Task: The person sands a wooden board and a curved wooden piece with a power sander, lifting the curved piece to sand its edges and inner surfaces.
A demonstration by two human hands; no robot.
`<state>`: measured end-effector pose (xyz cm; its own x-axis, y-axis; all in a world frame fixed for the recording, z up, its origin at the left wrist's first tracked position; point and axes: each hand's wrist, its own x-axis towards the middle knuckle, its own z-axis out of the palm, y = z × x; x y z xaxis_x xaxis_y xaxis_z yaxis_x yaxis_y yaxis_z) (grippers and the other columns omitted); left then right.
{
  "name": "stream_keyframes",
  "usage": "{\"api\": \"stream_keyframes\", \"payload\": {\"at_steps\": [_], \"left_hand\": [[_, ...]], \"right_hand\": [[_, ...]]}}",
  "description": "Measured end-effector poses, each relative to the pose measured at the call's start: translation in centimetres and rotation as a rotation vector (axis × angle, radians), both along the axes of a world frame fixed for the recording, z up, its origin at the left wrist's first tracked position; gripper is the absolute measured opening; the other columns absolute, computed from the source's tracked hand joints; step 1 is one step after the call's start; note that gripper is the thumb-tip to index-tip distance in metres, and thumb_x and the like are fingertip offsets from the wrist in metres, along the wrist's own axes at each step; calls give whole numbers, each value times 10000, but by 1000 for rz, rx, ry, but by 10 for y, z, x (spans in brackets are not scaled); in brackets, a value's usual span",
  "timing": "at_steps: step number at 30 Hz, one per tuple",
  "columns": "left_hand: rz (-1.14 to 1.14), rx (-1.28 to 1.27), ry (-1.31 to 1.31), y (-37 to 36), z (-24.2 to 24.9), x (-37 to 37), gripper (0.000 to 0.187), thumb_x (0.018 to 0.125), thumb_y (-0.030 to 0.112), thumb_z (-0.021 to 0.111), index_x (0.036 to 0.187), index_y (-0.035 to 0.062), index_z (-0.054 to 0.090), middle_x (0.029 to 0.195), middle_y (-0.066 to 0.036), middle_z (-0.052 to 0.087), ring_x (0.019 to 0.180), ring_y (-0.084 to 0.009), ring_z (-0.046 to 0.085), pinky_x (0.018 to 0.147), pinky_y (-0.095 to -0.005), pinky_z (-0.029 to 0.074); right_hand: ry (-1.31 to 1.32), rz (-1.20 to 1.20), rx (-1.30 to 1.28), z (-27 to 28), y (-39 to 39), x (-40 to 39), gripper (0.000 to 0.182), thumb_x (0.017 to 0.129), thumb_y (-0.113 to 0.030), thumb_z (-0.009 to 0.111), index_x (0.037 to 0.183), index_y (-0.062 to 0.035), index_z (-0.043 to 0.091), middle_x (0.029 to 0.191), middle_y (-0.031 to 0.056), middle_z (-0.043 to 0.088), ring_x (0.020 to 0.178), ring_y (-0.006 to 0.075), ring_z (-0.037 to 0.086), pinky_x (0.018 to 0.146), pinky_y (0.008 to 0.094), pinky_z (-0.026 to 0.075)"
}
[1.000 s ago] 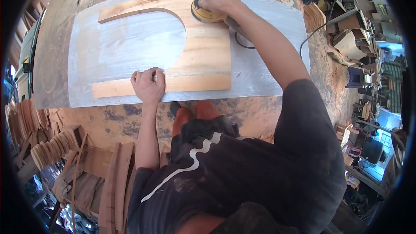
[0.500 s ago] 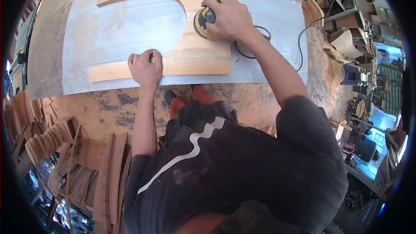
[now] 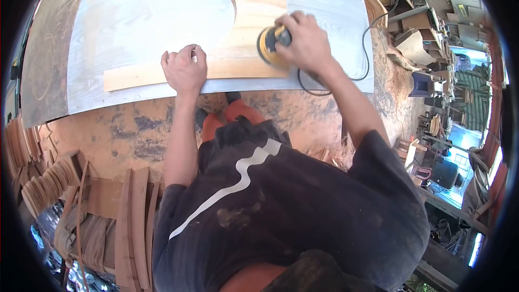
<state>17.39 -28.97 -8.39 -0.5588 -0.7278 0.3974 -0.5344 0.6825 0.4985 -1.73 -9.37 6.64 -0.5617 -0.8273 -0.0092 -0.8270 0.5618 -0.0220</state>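
Grip of right hand (image 3: 308,44) curls around sander (image 3: 267,46).

Gripping a yellow-and-black sander (image 3: 267,46) in the right hand (image 3: 307,42) over the near corner of a U-shaped wooden panel (image 3: 258,2), resting the left hand (image 3: 185,71) on its near arm.

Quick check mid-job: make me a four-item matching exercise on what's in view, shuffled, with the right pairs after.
1. Wooden piece
2. Sander
3. Left hand
4. Shirt

A. Dark, with a pale wavy stripe
B. Fingers curled, at the near arm of the wooden piece
C. Curved cutout, lying on the grey board
D. Held in the right hand

Pairs: 1-C, 2-D, 3-B, 4-A
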Motion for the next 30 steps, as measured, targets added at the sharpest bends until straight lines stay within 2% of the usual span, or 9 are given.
{"api": "stream_keyframes", "payload": {"at_steps": [8,10,11,13,16,18,20,22,30], "left_hand": [[-51,60,19,-1,-1,5,237,951,281,677,1004,100,819,815,-52,765,812,-275,683,1136,-503,415],[-52,76,112,-4,-5,5,270,978,300,662,1082,91,797,944,-73,779,896,-271,675,1132,-484,409],[-61,66,118,-5,-4,6,270,978,300,662,1082,91,797,944,-73,779,896,-271,675,1132,-484,409],[-23,232,169,-7,-1,11,317,998,317,653,1171,73,756,1048,-93,769,1008,-269,653,1127,-466,401],[-46,303,286,-8,1,13,374,1006,312,647,1263,46,701,1073,-95,755,1064,-267,633,1122,-447,393],[-61,233,257,-8,-3,13,410,993,316,662,1296,39,677,1061,-83,750,1075,-266,631,1135,-455,385],[-69,162,223,-10,-7,12,452,980,319,676,1329,33,654,1048,-71,745,1086,-265,629,1147,-463,376],[-114,26,33,-5,-4,8,497,948,328,708,1340,29,645,1047,-52,737,1074,-267,634,1163,-494,369],[-86,81,9,-3,2,4,537,866,322,770,1308,32,676,932,-26,735,956,-258,651,1149,-511,386]], "right_hand": [[-56,43,-72,4,-15,54,471,742,-283,827,1185,-199,690,1205,81,647,1112,304,629,875,441,601],[-42,42,-72,2,-34,62,483,742,-297,822,1195,-196,690,1197,99,648,1101,312,636,869,438,604],[-49,67,-86,1,-44,67,482,746,-298,813,1201,-195,691,1198,110,649,1097,319,639,863,438,606],[-58,89,-112,0,-59,75,482,749,-298,804,1206,-195,691,1199,122,650,1093,326,642,857,438,609],[-91,163,-123,1,-72,79,482,756,-294,790,1218,-200,691,1210,131,651,1096,346,643,850,448,611],[-124,127,-91,0,-77,76,509,748,-302,796,1235,-208,684,1221,141,648,1115,361,640,871,463,613],[-125,73,-104,0,-80,59,520,753,-308,795,1252,-217,680,1232,145,647,1137,369,639,885,470,612],[-106,-25,-92,-1,-81,32,539,765,-321,790,1283,-231,671,1261,154,645,1181,382,633,920,486,607],[-49,-266,-61,-6,-130,-138,596,795,-360,777,1367,-248,653,1368,169,653,1261,401,635,1019,521,561]]}}
